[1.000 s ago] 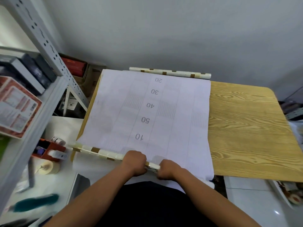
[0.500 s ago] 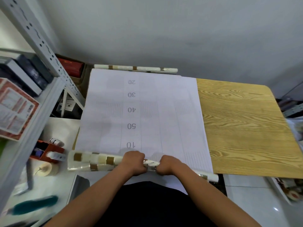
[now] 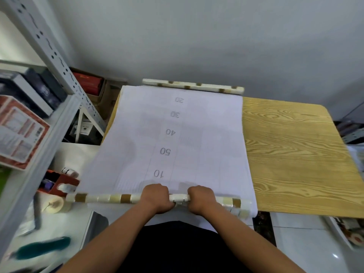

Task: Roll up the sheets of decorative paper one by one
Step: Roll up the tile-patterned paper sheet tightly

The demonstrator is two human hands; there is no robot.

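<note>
Left hand and right hand: both curled round started roll at near edge of decorative paper sheet on wooden table. Risk: uneven pressure skews roll into cone

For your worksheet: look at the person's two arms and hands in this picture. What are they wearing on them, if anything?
Nothing is visible on them. Both forearms are bare as far as the frame shows: no sleeves, gloves, watch or bracelet. The left hand and right hand show no rings from this angle.
</note>
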